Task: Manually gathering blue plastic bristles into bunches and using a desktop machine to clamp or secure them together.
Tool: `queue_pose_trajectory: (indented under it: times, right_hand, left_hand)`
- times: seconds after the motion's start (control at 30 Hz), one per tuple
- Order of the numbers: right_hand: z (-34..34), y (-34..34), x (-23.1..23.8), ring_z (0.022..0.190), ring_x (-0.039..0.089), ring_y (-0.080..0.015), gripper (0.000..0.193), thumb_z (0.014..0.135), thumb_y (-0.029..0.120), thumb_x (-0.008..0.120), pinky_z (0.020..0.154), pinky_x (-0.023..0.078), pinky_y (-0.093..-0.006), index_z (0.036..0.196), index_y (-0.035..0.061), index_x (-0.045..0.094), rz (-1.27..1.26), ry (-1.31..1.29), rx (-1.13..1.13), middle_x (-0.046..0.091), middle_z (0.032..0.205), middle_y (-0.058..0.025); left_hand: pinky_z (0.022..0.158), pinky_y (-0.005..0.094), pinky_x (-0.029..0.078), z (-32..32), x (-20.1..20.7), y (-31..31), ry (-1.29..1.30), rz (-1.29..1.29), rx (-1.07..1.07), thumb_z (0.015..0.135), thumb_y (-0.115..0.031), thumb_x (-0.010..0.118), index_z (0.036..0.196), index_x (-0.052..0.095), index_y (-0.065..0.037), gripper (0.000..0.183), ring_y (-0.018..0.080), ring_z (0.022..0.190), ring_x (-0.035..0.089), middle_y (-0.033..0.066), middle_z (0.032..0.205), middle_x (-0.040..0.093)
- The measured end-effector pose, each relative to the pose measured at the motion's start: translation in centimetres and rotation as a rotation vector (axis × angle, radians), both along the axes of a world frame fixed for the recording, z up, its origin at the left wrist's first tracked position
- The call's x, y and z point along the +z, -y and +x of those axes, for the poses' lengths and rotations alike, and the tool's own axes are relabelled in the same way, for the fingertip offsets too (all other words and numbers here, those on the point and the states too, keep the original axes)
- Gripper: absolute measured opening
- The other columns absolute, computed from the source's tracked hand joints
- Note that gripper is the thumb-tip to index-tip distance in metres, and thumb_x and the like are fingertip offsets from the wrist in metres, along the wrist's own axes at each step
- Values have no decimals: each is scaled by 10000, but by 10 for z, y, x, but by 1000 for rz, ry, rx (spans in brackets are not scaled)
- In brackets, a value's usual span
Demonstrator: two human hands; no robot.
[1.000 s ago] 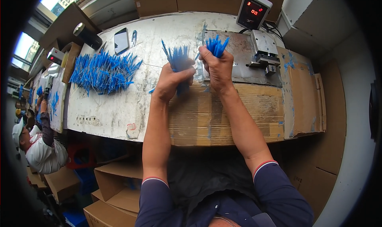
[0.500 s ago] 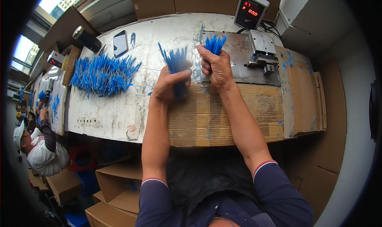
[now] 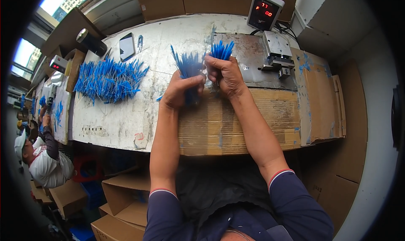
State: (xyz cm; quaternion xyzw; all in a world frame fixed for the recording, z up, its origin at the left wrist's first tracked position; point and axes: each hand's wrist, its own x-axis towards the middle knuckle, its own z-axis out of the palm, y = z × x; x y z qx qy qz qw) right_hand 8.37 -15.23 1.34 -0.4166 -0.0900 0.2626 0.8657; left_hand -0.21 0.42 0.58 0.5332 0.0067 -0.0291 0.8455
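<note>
My left hand (image 3: 176,90) is closed round a bundle of thin blue bristle brushes (image 3: 188,65), whose bristled ends stand up above the fist. Right beside it, my right hand (image 3: 228,75) grips a second bundle of blue brushes (image 3: 222,50) with the thumb across its front. The two fists nearly meet; whether they touch I cannot tell. Blur softens the left bundle. To the left on the white worktable (image 3: 114,122) lies a wide heap of the same brushes (image 3: 110,79), with thin wire stems showing among the blue.
A metal fixture (image 3: 278,51) and a display box with red digits (image 3: 265,11) stand at back right. Cardboard (image 3: 240,123) covers the near table edge. A phone (image 3: 127,46) and dark cylinder (image 3: 91,41) sit at back left. Another person (image 3: 44,158) works at far left.
My right hand has moved slightly left and down with its bundle, closer to the left hand. The left hand stays almost in place. The red digits on the display have changed.
</note>
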Motion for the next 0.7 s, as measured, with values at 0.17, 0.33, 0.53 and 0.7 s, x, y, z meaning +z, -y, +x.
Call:
queue_pose_trajectory:
  times: [0.17,0.33,0.53,0.7]
  right_hand:
    - [-2,-5,-1,479,445,-62,84,876,61,766,407,339,-235,897,25,693,-55,-19,-132,566,647,22]
    - [-6,-8,-1,466,450,-47,71,883,47,755,406,307,-221,847,35,696,-85,58,-236,601,658,5]
    - [-10,-11,1,468,454,-35,99,884,23,746,411,290,-220,798,36,698,-84,66,-336,626,668,-10]
    - [-9,-10,2,475,473,-42,87,885,33,756,416,303,-215,816,25,704,-84,57,-384,650,682,-30]
  left_hand:
    - [625,293,545,1,0,0,-22,28,98,846,-110,758,1087,627,-16,290,174,686,663,111,879,704]
    - [662,305,564,3,-4,-3,-72,79,106,856,-93,748,1051,629,-22,239,178,711,679,128,901,722]
    - [696,316,580,1,-1,-2,-64,147,157,862,-72,739,1033,631,-24,208,191,741,700,146,941,733]
    - [778,373,604,1,2,2,34,-7,262,888,-72,724,1017,625,-31,168,242,848,733,158,980,732]
